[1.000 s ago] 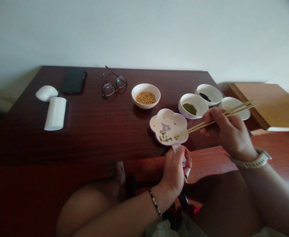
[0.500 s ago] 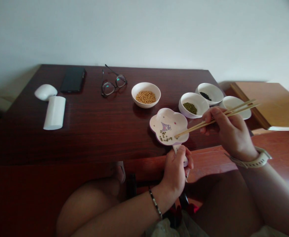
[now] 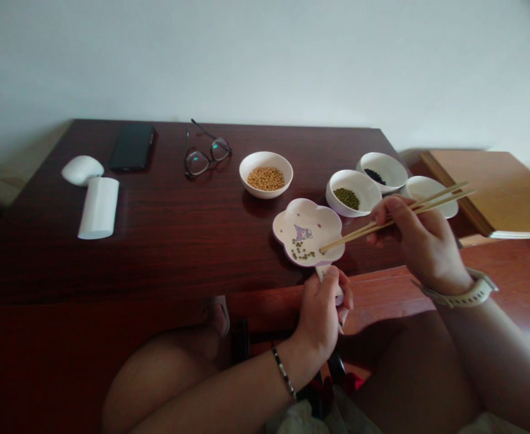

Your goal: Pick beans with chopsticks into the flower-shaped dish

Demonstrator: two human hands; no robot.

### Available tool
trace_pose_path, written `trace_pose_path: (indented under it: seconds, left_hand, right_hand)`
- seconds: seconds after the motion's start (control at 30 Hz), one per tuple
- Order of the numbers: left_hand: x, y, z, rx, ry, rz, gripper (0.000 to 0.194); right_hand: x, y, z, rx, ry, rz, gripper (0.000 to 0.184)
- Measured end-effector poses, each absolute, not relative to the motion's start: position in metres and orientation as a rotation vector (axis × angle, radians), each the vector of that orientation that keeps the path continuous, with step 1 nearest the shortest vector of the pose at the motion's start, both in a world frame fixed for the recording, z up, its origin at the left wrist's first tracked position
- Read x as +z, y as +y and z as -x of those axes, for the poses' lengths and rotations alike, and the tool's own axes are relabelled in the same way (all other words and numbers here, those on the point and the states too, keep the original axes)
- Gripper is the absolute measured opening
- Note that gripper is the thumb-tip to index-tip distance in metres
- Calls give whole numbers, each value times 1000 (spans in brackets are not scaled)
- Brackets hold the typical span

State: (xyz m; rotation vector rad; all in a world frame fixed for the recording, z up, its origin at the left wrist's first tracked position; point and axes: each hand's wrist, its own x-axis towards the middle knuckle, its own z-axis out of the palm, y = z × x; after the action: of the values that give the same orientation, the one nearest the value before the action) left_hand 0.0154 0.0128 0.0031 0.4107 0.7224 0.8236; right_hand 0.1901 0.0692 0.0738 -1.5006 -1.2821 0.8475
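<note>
Head camera: judging by how the beans lie, the work looks partway through. From the left, a bowl of yellow beans [image 3: 255, 191] sits at eleven o'clock from the flower-shaped dish [image 3: 305, 211], where a small scatter of green beans [image 3: 298, 245] remains around seven o'clock. Whether the dish rests on the tabletop [image 3: 178, 241] is unclear. A second bowl [image 3: 366, 191], at half past one, already holds a larger green heap; a third bowl [image 3: 394, 172] behind it holds dark ones, and a fourth bowl [image 3: 427, 185], between two and three, is partly covered, its contents unclear.

The hands are apart: the left hand [image 3: 321, 313], at half past five, is wrapped around the dish's handle [image 3: 322, 271]; the right hand [image 3: 421, 238], at three, grips chopsticks [image 3: 355, 234], their tips at the dish's five o'clock, beside the scatter. Whether they pinch a bean is too small to tell.
</note>
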Motion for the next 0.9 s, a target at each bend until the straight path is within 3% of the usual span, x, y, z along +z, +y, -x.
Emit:
trace_pose_path:
  seconds: [0.9]
  left_hand:
    - [1, 13, -15, 812, 723, -409, 47]
  right_hand:
    - [77, 70, -195, 928, -1161, 1551, 40]
